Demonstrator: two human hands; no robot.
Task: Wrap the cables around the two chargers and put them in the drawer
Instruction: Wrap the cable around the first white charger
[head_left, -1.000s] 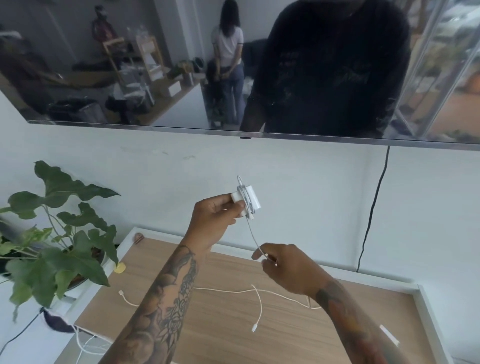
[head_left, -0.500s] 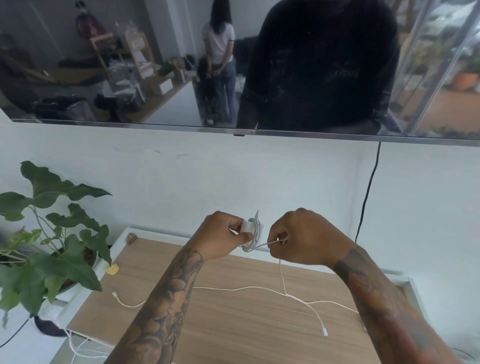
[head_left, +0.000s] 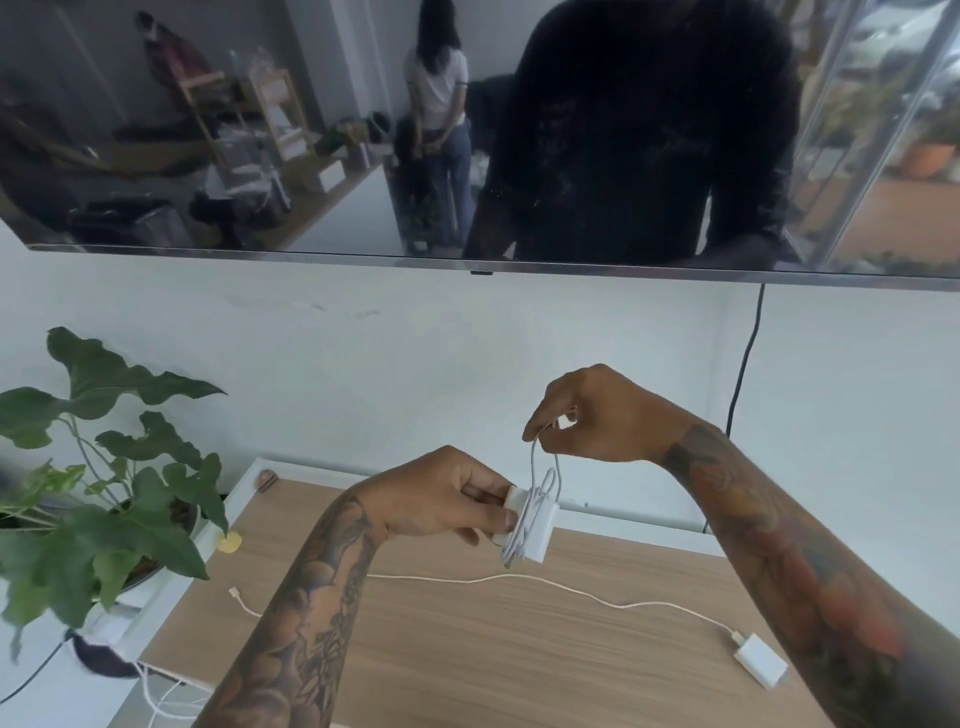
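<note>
**Q:** Looking down from your head, what have your hands got?

**Me:** My left hand (head_left: 441, 499) is closed on the first charger (head_left: 535, 525), thumb and fingers pinching its near end so the body sticks out to the right, clear of my palm. That leaves the block free for turns to go round it. Several loops of its cable (head_left: 545, 478) already sit across the middle.

**Q:** And the right?

**Me:** My right hand (head_left: 597, 415) is above the charger, fingertips pinched shut on the cable's last bit, which hangs as a narrow loop down to the block. I hold it high to keep the line taut, so the turns don't slide off.

**Q:** How far along is the job, would you say?

**Me:** Roughly the end of the first wrap, I'd judge; the tail wants tucking.

**Q:** The other one?

**Me:** The second charger (head_left: 761, 666) lies flat on the wooden top (head_left: 519, 665), under my right forearm, its white lead (head_left: 519, 581) strung out leftward to a loose plug (head_left: 234, 592) near the potted plant (head_left: 104, 499). Untouched, not wound.

**Q:** The drawer?

**Me:** I can't see it from here.
</note>
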